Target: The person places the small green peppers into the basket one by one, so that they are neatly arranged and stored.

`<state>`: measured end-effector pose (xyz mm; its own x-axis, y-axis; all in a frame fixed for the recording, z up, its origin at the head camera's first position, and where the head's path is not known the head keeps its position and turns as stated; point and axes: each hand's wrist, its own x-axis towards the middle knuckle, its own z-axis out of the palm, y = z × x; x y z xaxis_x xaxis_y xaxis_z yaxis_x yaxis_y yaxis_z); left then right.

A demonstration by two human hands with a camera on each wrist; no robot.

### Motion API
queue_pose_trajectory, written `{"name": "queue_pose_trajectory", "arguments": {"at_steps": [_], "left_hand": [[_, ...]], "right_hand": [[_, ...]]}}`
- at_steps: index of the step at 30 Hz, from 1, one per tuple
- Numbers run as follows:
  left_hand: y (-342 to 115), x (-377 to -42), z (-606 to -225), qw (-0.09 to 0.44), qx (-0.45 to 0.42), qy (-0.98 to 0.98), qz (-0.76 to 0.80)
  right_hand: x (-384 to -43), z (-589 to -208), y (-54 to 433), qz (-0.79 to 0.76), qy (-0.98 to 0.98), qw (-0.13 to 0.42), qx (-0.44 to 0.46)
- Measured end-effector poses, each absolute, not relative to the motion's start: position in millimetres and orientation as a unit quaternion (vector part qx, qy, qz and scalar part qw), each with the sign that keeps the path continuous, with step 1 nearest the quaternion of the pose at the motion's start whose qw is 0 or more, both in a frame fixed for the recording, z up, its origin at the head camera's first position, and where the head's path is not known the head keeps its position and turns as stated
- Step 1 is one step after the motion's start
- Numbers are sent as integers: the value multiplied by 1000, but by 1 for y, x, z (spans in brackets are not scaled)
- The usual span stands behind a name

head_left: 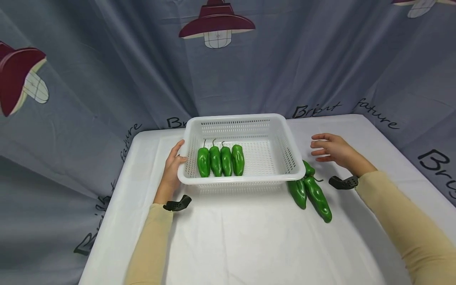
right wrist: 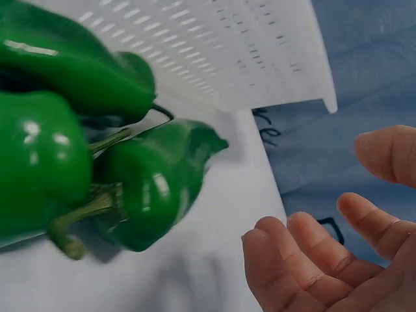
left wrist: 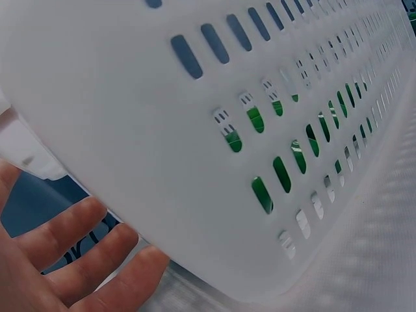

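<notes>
My left hand (head_left: 173,169) is at the left end of the white perforated basket (head_left: 242,180), its fingertips against the outside of the end wall in the left wrist view. Inside the basket, several green peppers (head_left: 215,160) lie side by side in the left half, most with stems pointing away from me. Three more green peppers lie in a loose cluster off the near right corner; one pepper (head_left: 318,200) extends toward me, another pepper (right wrist: 153,179) shows its stem in the right wrist view. My right hand (head_left: 333,149) hovers right of the cluster, holding nothing, fingers spread apart.
A white cloth (head_left: 228,237) covers the table, whose far edge runs just behind the basket. Grey-blue curtains (head_left: 149,71) with printed lamps and lettering hang around the back and sides. A black wrist strap (head_left: 343,183) sits on each arm.
</notes>
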<state>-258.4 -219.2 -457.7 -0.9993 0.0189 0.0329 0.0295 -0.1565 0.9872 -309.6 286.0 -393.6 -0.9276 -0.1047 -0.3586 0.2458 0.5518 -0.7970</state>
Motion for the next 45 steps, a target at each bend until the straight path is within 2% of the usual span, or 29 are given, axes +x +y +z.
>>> {"name": "queue_pose_trajectory", "arguments": {"at_steps": [14, 25, 45], "left_hand": [[-217, -259, -457, 5, -16, -638, -770], [-216, -260, -458, 3, -18, -639, -769], [-219, -260, -460, 4, -13, -649, -761]], "right_hand": [[-304, -429, 295, -492, 847, 194, 65], [-303, -438, 289, -477, 856, 187, 71], [-311, -440, 278, -436, 871, 226, -11]]}}
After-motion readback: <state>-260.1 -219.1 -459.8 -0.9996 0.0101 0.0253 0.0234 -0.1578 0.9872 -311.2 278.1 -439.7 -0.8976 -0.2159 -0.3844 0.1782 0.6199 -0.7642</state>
